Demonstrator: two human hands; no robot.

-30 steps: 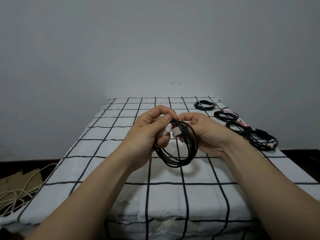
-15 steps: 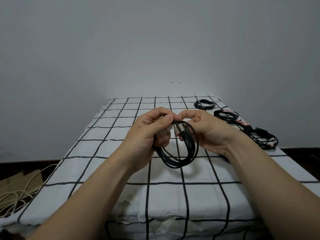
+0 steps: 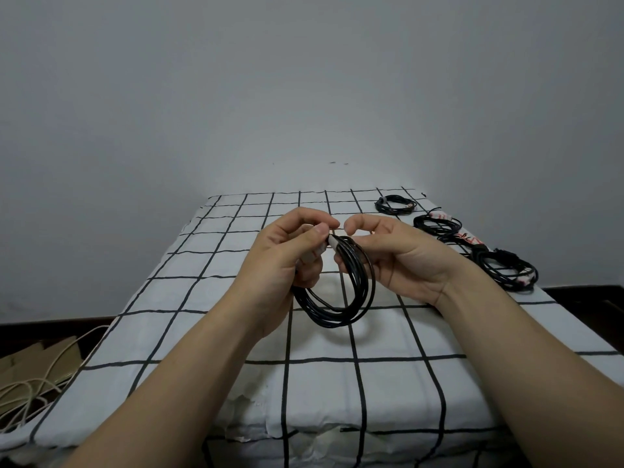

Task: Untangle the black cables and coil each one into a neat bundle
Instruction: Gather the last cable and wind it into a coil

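Observation:
A black cable coil [image 3: 341, 292] of several loops hangs in the air above the checked table [image 3: 236, 298]. My left hand [image 3: 287, 258] pinches its white plug end at the top of the coil, fingers curled around the loops. My right hand [image 3: 395, 258] holds the coil's right side, index finger and thumb curled just above the strands. Coiled black bundles lie along the table's right edge: a far bundle [image 3: 395, 205], a middle bundle [image 3: 438, 225] and a near bundle [image 3: 508, 273].
The table wears a white cloth with black grid lines and stands against a plain grey wall. Cardboard [image 3: 40, 363] and pale loose cords [image 3: 30, 396] lie on the floor at the lower left.
Both hands have risen slightly with the coil. My right index finger and thumb have lifted off the plug end and curl above it; the coil hangs a little lower on its right side.

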